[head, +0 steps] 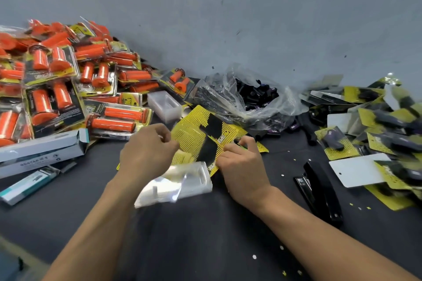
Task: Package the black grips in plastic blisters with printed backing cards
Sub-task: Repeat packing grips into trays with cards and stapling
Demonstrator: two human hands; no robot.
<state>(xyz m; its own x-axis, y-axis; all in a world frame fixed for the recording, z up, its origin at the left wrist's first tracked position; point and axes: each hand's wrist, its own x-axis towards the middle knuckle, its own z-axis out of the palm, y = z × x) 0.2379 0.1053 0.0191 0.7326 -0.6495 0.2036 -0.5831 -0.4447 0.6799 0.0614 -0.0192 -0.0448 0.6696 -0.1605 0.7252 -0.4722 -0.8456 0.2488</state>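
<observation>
We have two hands at work over the dark counter (pixel 205 239). The left hand (pixel 148 153) and the right hand (pixel 242 169) both have their fingers curled onto one fanned sheaf of yellow-and-black backing cards (pixel 190 121), pinching it from either side. The sheaf has at least two cards, and we cannot count further.

Just below the hands lies one stack of clear plastic blisters (pixel 180 182), partly under the left wrist. A second stack of blisters (pixel 163 104) sits behind the cards, so we count two stacks in all.

The black grips (pixel 253 93) are in one crumpled clear bag (pixel 223 89) against the wall, behind the cards. A few more black grips lie loose on the counter to its right. They are too blurred to count.

On the left rises one big heap of orange packs (pixel 57 80), far too many to number. Each pack we can read holds two orange grips. In front of it lie three long cardboard boxes (pixel 38 146).

On the right is one heap of finished black packs (pixel 379 125), blurred, with one white card back (pixel 358 170) facing up. One black stapler (pixel 322 194) lies between that heap and the right forearm.
</observation>
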